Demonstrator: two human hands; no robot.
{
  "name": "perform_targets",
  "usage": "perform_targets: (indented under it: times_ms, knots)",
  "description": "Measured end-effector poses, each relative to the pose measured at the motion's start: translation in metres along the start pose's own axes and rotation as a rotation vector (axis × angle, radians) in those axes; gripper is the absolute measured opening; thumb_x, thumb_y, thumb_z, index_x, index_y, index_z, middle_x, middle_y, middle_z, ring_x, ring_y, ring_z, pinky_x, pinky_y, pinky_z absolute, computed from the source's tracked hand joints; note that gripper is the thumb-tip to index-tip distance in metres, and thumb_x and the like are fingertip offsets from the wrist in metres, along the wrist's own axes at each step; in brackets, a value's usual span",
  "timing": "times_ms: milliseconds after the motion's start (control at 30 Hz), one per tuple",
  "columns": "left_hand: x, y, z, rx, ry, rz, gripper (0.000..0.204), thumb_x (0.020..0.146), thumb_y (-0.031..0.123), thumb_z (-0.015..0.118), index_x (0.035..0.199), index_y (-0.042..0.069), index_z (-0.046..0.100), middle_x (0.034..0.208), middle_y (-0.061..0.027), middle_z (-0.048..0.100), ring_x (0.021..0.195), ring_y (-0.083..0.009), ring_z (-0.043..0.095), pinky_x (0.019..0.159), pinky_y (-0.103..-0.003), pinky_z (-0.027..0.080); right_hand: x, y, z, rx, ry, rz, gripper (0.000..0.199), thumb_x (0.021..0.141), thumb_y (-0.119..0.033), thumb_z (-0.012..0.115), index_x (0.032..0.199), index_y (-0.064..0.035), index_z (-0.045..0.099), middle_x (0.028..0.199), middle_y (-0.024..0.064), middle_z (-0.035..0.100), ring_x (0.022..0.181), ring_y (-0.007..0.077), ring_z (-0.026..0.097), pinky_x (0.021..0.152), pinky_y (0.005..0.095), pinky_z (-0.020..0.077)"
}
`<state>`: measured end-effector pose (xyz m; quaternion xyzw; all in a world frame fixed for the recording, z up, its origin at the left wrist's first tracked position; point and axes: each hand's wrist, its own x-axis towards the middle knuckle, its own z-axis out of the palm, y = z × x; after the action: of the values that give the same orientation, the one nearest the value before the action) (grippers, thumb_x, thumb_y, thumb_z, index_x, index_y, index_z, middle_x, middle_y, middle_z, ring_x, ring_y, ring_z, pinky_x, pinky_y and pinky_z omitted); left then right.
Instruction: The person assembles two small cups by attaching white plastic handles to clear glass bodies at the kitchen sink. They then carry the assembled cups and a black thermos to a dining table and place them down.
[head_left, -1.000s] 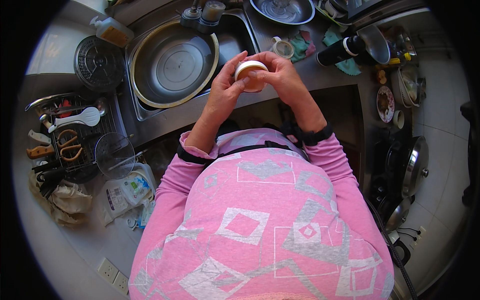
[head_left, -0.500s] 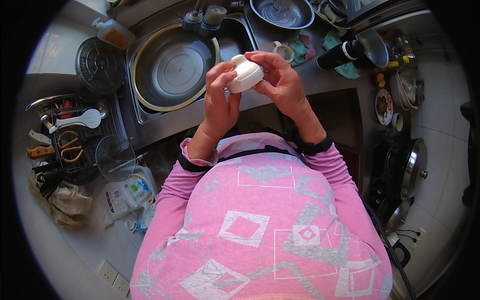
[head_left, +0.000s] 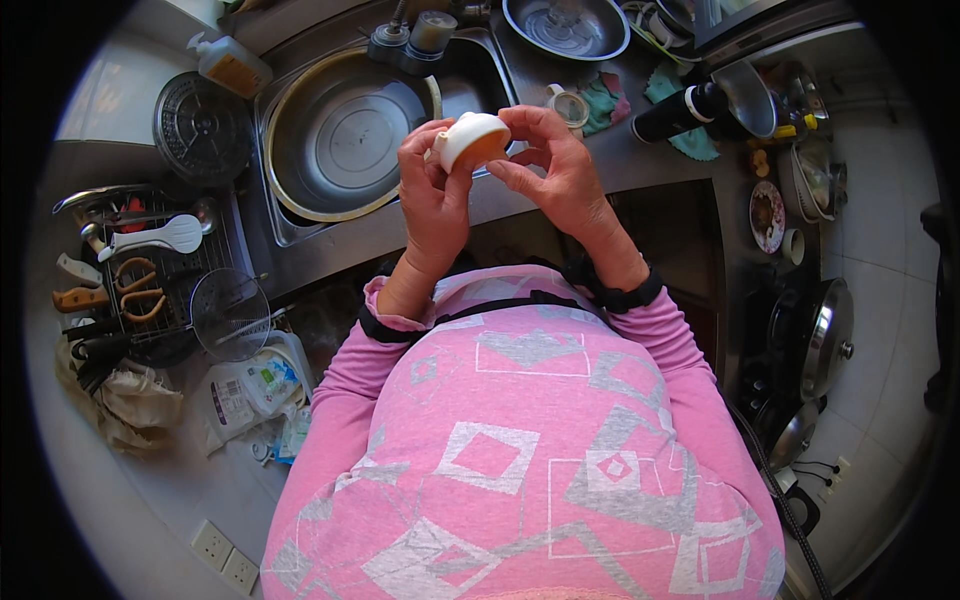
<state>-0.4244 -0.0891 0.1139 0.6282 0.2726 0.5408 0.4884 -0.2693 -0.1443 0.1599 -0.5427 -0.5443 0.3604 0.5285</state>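
Rigid-looking white round plastic cap, orange underside (head_left: 472, 137), 12 o'clock | left hand (head_left: 434, 190) clamped on it; right hand (head_left: 568, 178) fingers parted, contact unclear | probably light, stiff; best held by rim, 3 and 9 o'clock

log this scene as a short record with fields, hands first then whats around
left hand: gripping a small round white-and-orange object
right hand: at the object's right edge, thumb and fingers apart; firm grip unclear
sink: wide metal basin inside
left side: white slotted spoon, round mesh strainer, pump bottle
right side: black bottle with white band, patterned plate, steel pan lid
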Motion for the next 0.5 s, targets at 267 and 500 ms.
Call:
perform_targets:
  times_ms: [267,500]
  knots:
    - [0.008,-0.003,-0.008,-0.424,0.121,-0.584,0.032,0.100,0.010,0.057,0.123,-0.001,0.038,0.120,-0.0209,0.057,0.107,-0.0298,0.067,0.082,-0.038,0.063,-0.001,0.011,0.002,-0.185,-0.039,-0.086,0.051,0.081,-0.008,0.078,0.129,-0.0074,0.059,0.130,0.0126,0.057,0.109,0.0205,0.063,0.077,0.0275,0.0570]
    - [0.004,-0.008,-0.005,-0.525,0.061,-0.740,0.033,0.102,0.016,0.052,0.125,-0.003,0.039,0.118,-0.0214,0.058,0.102,-0.0308,0.069,0.079,-0.038,0.064,0.002,0.028,0.003,-0.442,0.050,-0.183,0.042,0.078,-0.009,0.078,0.118,-0.0041,0.066,0.123,0.0154,0.059,0.111,0.0309,0.061,0.088,0.0360,0.0542]
